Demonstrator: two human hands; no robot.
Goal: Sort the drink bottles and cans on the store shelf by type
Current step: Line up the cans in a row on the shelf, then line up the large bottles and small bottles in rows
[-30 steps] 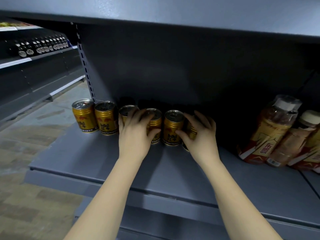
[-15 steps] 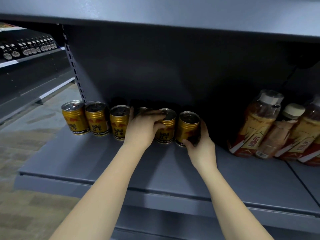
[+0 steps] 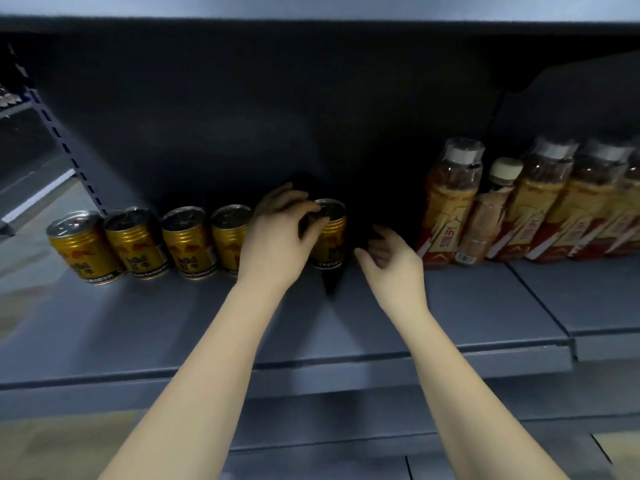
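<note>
From the head view, my left hand (image 3: 277, 237) wraps its fingers (image 3: 313, 221) around the top of the end can (image 3: 329, 233), closing the row of gold cans (image 3: 138, 242) on the shelf (image 3: 346, 323). My right hand (image 3: 391, 259) hangs spread and empty beside it. Bottles (image 3: 446, 206) stand grouped at right. Next, I judge, nudge this can flush.

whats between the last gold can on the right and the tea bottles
Only the open right hand over bare shelf; no drink stands between the rightmost can and the nearest bottle in the head view.
</note>
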